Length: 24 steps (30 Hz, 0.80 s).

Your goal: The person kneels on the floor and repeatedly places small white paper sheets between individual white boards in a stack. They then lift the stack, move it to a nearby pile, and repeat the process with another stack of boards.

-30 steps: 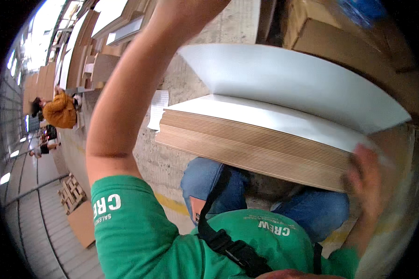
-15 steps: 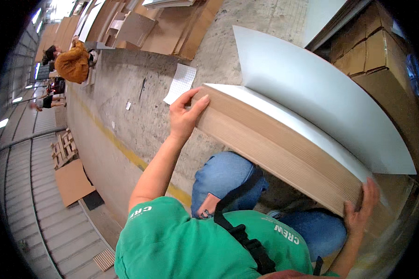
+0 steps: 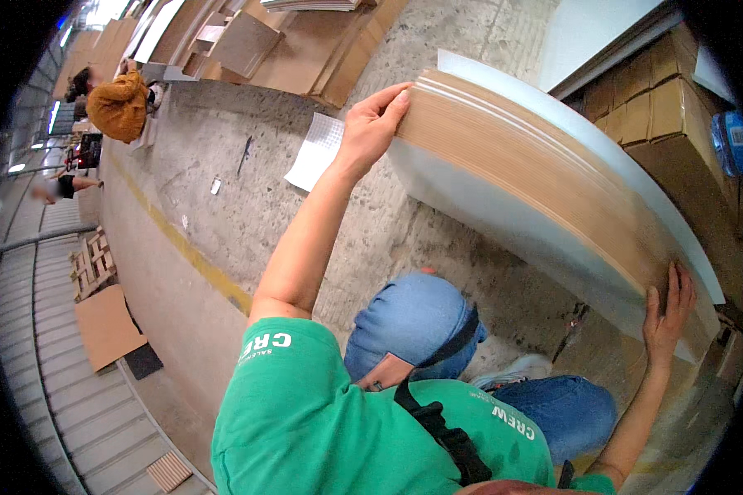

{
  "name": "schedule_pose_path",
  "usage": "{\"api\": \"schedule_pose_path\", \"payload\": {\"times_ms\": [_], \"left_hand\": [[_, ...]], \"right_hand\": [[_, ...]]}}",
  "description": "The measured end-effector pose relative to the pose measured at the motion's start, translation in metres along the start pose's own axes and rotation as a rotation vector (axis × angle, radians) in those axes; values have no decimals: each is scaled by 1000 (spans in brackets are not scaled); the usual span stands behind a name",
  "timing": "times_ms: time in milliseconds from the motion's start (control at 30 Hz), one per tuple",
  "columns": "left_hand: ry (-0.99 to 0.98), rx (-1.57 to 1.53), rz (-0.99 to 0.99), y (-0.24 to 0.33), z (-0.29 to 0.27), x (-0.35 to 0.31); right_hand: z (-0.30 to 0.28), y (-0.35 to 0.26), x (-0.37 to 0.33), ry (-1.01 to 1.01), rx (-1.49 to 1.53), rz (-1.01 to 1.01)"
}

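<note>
A thick stack of flat boards (image 3: 520, 161) with light-brown edges and white faces stands on edge before my bent knees. My left hand (image 3: 371, 132) grips its far-left corner, thumb on the near side and fingers over the end. At the right end, my right hand (image 3: 670, 313) presses against the boards with fingers spread; how firmly it grips I cannot tell. Close behind the stack leans a larger white panel (image 3: 660, 202), mostly covered by it. A white gridded sheet of paper (image 3: 315, 153) lies on the concrete floor beside my left hand.
Brown cardboard boxes (image 3: 677, 132) and a blue package (image 3: 733, 144) stand at right. Board piles (image 3: 314, 58) lie at the far left. A dark slim object (image 3: 244, 155) is on the floor. A person in orange-brown (image 3: 120, 107) crouches farther off; another person (image 3: 74, 186) is beyond.
The board stack has tipped up from its slant over my knees to upright against the white panel. Both hands moved away from me with it, and its near white face now shows.
</note>
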<state>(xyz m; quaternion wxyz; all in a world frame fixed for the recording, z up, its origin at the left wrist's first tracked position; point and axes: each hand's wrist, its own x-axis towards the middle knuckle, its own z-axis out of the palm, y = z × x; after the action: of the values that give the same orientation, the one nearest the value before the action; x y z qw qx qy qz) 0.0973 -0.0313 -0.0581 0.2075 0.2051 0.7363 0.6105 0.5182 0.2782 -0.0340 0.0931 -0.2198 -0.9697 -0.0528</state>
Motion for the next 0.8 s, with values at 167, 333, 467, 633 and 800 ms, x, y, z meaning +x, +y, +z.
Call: {"api": "schedule_pose_path", "payload": {"times_ms": [167,333,467,633,800], "left_hand": [[-67,-83,-17,-6,10,29],[-30,-224,-106,-16,13,48],[166,-341,-157,-32,13,27],[330,-380,-116,-33,14,22],[372,-328,-93,-31,15,19]], "right_hand": [[2,-12,25,-27,9,-45],[-2,-50,59,5,146,-59],[20,-45,63,-51,216,10],[38,-43,61,-40,88,-11],[34,-48,60,-80,109,31]]}}
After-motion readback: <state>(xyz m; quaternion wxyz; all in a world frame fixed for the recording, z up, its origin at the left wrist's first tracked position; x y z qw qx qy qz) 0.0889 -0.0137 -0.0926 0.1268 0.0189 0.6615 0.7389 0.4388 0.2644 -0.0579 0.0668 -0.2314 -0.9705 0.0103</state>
